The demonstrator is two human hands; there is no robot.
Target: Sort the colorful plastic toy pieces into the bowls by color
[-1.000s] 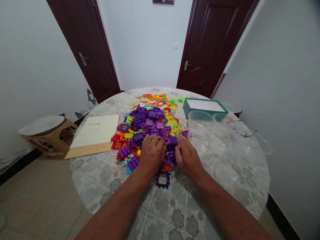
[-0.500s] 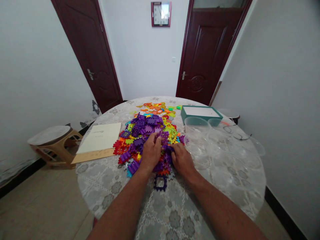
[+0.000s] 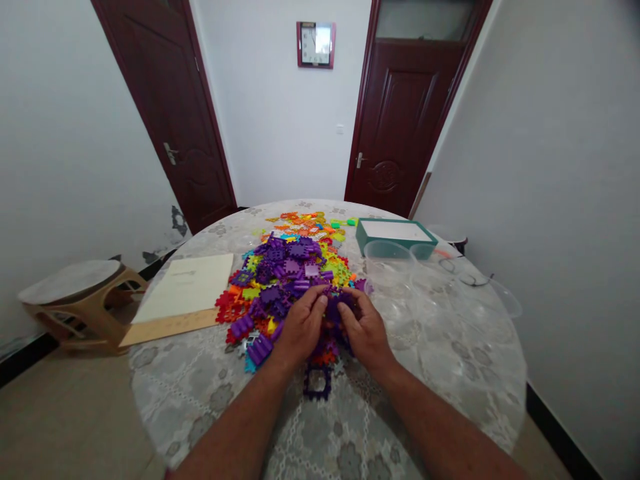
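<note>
Well left of the heap of interlocking plastic pieces (image 3: 280,280), a round-topped stool (image 3: 70,283) on the floor; nearer the heap, a cream sheet of paper (image 3: 185,283) on a tan board (image 3: 170,327), close to the edge of the tabletop (image 3: 185,407). At the heap's front, the left hand (image 3: 301,327) and right hand (image 3: 365,331), both curled and grasping a purple clump (image 3: 340,310) between them, neither released. The main risk: too hard a pull, with snagged teeth dragging neighbouring pieces loose and spilling them. Just in front of the hands, a purple square piece (image 3: 317,383), liable to a knock from a careless wrist. Right of the heap, clear plastic bowls (image 3: 389,263) and a teal box (image 3: 395,230), both open to toppling from a wide sweep of the arm.
</note>
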